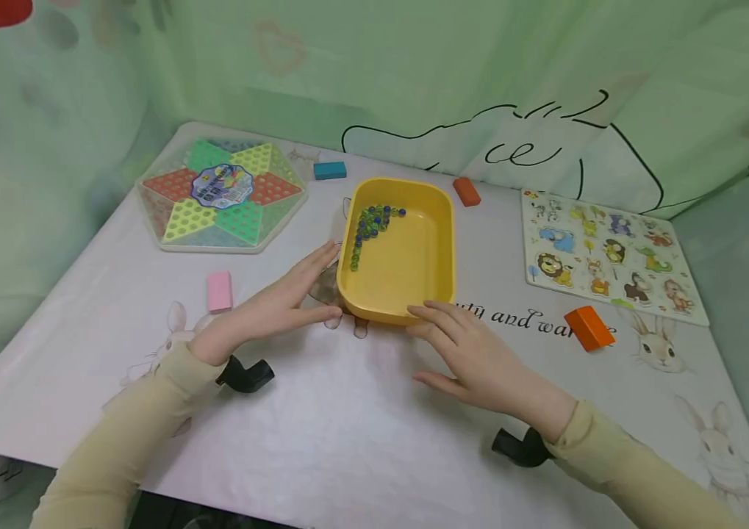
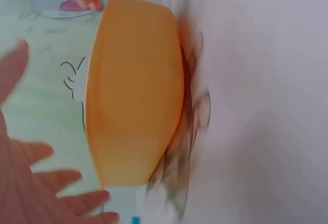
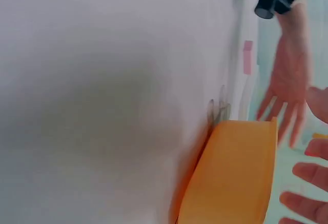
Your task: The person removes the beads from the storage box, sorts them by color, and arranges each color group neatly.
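Observation:
In the head view a yellow plastic tub (image 1: 407, 279) stands on the table, with several green and blue glass marbles (image 1: 374, 222) gathered along its left side. My left hand (image 1: 288, 294) is beside the tub's left wall, fingers extended and spread, holding nothing. The right hand (image 1: 473, 356) hovers at the tub's near right corner, fingers outstretched; whether its fingertips touch the rim I cannot tell. In the left wrist view, a gap shows between the left fingers (image 2: 72, 203) and the tub (image 2: 136, 90). The right wrist view shows the right fingers (image 3: 307, 203) apart from the tub (image 3: 230, 175).
A hexagonal Chinese checkers board (image 1: 215, 220) lies back left, an animal picture puzzle (image 1: 586, 250) back right. Around the tub lie a blue block (image 1: 330, 170), a pink block (image 1: 219, 292) and two orange blocks, one (image 1: 466, 192) behind, another (image 1: 589, 328) to the right.

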Motion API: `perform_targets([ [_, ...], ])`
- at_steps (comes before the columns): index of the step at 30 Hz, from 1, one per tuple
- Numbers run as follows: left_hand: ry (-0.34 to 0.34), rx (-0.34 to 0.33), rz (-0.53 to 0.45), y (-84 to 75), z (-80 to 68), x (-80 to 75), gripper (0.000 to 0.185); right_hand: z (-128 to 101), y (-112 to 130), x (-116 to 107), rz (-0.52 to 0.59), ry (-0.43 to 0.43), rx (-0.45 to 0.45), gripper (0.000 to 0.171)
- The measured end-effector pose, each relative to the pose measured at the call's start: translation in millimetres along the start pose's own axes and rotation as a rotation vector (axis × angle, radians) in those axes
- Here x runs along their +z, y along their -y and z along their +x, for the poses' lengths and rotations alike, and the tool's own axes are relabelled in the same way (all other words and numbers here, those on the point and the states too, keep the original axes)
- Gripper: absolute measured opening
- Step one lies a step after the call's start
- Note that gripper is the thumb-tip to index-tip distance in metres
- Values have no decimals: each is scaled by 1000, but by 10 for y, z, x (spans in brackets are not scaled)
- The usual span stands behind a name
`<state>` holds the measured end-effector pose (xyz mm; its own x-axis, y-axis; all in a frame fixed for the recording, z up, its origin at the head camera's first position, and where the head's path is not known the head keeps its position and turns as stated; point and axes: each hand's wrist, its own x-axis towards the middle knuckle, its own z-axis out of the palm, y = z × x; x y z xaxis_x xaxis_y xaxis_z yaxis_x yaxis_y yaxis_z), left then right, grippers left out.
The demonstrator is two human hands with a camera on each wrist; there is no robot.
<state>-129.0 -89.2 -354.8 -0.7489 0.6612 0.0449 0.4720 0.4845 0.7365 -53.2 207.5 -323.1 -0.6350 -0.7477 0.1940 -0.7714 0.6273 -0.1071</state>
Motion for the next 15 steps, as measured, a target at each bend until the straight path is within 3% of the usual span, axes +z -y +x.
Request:
perform_targets([
  [3,-30,-56,-137,30,88,74,86,12,-12,-31,116,-68,20,37],
  [5,-54,-65,-177,54,150,125,86,23,-11,-62,189,-99,38,27],
  [10,-93,-97,-188,126,266,228,90,82,10,-144,339,-136,49,6],
  [15,-113,-121,-221,191,310,294,93,192,-10,-212,489,-76,115,6],
])
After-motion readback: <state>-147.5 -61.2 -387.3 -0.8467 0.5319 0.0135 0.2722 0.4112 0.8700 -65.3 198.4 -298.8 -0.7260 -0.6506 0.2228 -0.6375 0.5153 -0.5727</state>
